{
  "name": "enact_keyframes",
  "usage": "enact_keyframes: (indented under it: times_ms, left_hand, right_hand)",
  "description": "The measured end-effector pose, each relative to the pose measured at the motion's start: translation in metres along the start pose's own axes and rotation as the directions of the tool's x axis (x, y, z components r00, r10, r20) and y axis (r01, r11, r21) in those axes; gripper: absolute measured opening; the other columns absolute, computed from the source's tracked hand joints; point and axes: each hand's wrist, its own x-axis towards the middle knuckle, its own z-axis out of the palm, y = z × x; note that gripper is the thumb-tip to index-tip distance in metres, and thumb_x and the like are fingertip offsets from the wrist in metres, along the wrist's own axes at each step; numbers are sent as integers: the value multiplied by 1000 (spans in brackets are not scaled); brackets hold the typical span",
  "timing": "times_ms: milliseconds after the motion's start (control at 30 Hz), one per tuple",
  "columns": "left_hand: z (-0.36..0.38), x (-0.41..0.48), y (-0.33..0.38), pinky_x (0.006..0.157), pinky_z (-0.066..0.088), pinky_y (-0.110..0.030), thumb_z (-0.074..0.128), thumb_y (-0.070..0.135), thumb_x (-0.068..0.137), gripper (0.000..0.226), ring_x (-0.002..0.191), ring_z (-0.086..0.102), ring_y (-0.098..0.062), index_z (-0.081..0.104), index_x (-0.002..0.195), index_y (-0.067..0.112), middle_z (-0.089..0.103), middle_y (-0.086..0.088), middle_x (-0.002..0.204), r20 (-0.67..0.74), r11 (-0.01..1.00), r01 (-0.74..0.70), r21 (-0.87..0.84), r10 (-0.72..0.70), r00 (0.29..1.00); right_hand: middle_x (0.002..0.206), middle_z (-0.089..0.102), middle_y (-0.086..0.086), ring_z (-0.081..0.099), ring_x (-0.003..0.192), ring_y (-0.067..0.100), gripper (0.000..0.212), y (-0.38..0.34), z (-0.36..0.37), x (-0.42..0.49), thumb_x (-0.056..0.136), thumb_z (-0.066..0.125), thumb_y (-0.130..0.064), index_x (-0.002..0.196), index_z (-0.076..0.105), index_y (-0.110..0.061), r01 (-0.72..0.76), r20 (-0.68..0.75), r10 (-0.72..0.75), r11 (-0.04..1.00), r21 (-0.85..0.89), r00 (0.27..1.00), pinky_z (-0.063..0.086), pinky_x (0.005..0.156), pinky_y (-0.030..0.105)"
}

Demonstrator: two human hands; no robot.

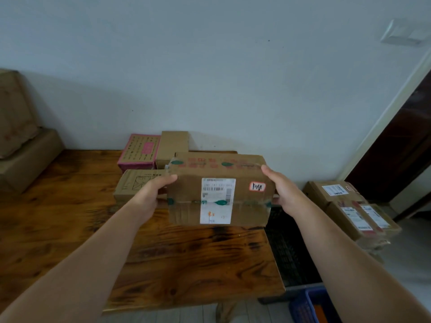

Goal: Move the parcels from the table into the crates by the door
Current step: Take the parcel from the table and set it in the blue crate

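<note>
Over the wooden table (70, 229), left grip (152, 194) and right grip (284, 194) clasp a barcode-labelled parcel (220, 192), text blurred.

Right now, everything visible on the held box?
The box is brown cardboard, sealed with clear tape bearing green marks. A white shipping label with barcode runs down its near face; a red-edged sticker sits right of it. The left hand and right hand grip its ends, holding it over the table.

Taped parcel (242, 199) held (both ends), wooden table (70, 206)
</note>
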Motion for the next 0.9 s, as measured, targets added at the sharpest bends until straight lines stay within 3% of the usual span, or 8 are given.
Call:
enact_keyframes:
  times_ms: [67,167,267,367,533,633,800,900]
  left_hand:
    - [-2,1,-1,92,44,-44,68,36,77,28,104,55,-23,61,103,30,63,0,110,22,997,12,75,-14,1000]
    - [-4,5,-2,92,40,-41,69,40,79,25,100,54,-19,60,101,32,62,7,100,-84,993,29,117,-19,996]
    - [-3,8,-1,99,36,-44,68,55,72,35,101,51,-20,58,99,35,59,11,98,-159,995,26,100,-10,987]
    - [-2,9,-1,94,37,-40,66,64,67,45,95,51,-18,55,98,33,58,14,90,-249,997,19,69,-1,969]
    - [2,7,-1,94,37,-42,61,73,63,65,99,50,-20,55,111,29,56,6,96,-315,997,53,50,-35,949]
    - [8,8,1,101,35,-48,58,73,69,75,115,45,-25,45,132,34,48,3,110,-226,996,83,25,-76,971]
    - [26,10,3,86,43,-43,68,50,77,34,100,52,-16,56,107,42,56,5,116,78,995,69,70,-75,994]
    - [45,9,-1,78,43,-37,69,45,78,63,101,53,-18,46,134,30,55,2,116,128,994,47,100,-60,990]
  right_hand:
    - [90,73,-3,61,98,21,37,2,-3,-3,79,60,-57,101,64,-27,20,63,-19,1000,-16,998,45,92,47]
    - [104,69,1,60,105,22,45,8,-3,-7,73,66,-50,109,62,-23,55,96,-54,998,-3,994,42,99,49]
    - [103,68,2,61,99,23,29,14,-2,-8,82,67,-29,109,62,-18,97,45,-97,995,15,994,47,90,46]
    - [101,70,2,64,96,21,17,19,0,-9,86,64,-19,103,63,-21,140,22,-141,988,61,990,48,76,38]
    - [108,71,3,68,98,19,30,24,6,-15,91,59,-24,121,58,-19,147,59,-161,970,193,985,52,75,36]
    - [114,67,3,65,104,20,33,29,8,-24,92,56,-32,124,53,-23,144,4,-149,959,245,989,53,77,40]
    - [108,68,-2,64,100,17,21,36,-7,-45,96,51,-33,117,54,-32,158,-178,-107,939,307,978,52,82,44]
    - [111,66,-3,62,105,19,24,46,-23,-58,97,48,-35,120,51,-31,150,-287,-64,944,293,956,49,91,48]
